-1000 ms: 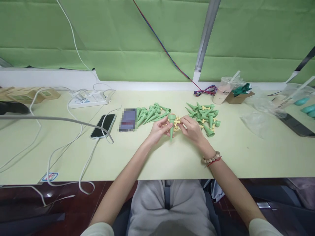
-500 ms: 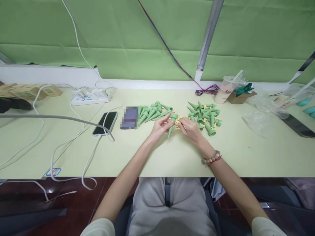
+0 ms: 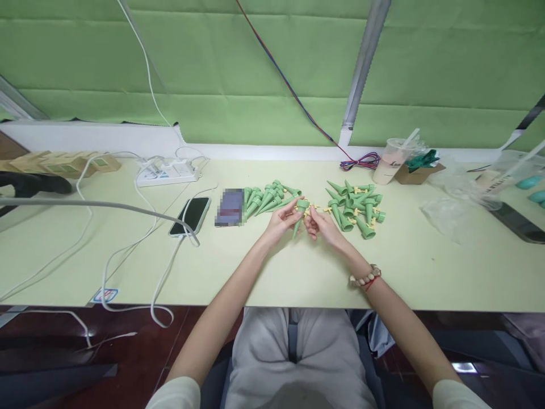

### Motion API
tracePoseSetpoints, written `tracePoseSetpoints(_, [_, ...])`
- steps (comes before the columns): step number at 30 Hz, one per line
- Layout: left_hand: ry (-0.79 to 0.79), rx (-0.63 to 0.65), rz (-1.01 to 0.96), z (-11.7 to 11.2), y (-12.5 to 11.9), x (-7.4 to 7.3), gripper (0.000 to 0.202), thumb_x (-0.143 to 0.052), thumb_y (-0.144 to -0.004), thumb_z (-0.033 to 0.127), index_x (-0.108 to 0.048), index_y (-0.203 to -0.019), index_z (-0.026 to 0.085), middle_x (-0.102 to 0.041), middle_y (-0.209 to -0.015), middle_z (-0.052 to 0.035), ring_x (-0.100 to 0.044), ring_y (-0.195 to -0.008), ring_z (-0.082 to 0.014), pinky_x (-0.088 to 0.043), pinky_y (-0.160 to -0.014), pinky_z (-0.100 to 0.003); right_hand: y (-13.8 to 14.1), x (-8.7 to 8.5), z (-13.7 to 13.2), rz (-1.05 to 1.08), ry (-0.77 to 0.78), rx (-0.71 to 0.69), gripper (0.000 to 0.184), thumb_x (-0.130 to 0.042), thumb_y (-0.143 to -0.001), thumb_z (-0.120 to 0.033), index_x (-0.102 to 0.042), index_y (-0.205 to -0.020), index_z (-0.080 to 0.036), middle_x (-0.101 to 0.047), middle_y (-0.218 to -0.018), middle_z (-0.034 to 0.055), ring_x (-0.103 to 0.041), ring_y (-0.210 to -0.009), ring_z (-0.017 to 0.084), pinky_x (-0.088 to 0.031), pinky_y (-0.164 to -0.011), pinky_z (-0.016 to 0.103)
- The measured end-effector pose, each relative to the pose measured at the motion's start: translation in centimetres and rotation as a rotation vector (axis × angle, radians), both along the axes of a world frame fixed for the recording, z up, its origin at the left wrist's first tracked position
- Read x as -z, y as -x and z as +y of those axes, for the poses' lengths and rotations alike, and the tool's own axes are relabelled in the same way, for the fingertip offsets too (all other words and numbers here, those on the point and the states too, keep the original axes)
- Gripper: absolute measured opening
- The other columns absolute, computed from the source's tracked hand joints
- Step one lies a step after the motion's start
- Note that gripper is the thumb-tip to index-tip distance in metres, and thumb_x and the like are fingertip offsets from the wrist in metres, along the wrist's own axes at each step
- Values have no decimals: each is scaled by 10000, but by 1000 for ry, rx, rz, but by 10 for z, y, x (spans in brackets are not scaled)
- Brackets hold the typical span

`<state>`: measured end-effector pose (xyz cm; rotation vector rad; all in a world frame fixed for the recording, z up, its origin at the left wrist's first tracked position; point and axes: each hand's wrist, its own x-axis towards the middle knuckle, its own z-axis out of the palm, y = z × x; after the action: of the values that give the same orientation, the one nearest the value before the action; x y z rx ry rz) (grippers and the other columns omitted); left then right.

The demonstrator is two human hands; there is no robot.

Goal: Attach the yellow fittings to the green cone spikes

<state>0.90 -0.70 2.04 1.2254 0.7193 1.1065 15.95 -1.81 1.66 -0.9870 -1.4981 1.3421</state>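
The tabletop [image 3: 289, 278] lies bare from beneath both hands to its near edge, which runs below the wrists. Beyond the hands, a bare gap runs between two heaps towards the back edge. Left of the left hand [image 3: 281, 220], the left heap of green cones [image 3: 268, 196] comes close to the fingers, with a blurred-out flat item [image 3: 230, 207] and a corded phone [image 3: 196, 213] farther left. Just right of the right hand [image 3: 326, 224], the mixed heap of green cones and yellow pieces [image 3: 357, 204] limits sideways room; past it, bare surface reaches to a clear bag [image 3: 443, 213].

The left hand pinches a capped green cone [image 3: 297, 229] between thumb and fingers, its tip slanting towards the near edge. The right hand is curled narrow beside the cap, at small yellow parts [image 3: 307, 211]; whether it grips one I cannot tell.

Compared with a second ago, the held cone leans more, the right hand's fingers curl lower, and a loose yellow piece [image 3: 327, 210] shows just beyond that hand.
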Motion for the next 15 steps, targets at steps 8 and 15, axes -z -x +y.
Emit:
tracePoseSetpoints(8, [211,-22,-101,1,4,-3,353,-784,-632,335,-677,-901,134,-597,-743,-14,-501,-549,-69,-441,-478,-201,-19,4,6,-349,-602,282,287,-559,-864,-426,-596,-1038,-201,-638,-998,71,-592,-664,134,-470,-524,245])
tracePoseSetpoints(15, [143,40,-31,-1,6,-4,473,-777,-648,365,-675,-1057,150,-628,-833,-43,-530,-604,-89,-483,-490,-216,-27,6,8,-406,-851,294,184,-545,-897,-303,-658,-996,-197,-643,-1005,87,-630,-763,152,-516,-584,256])
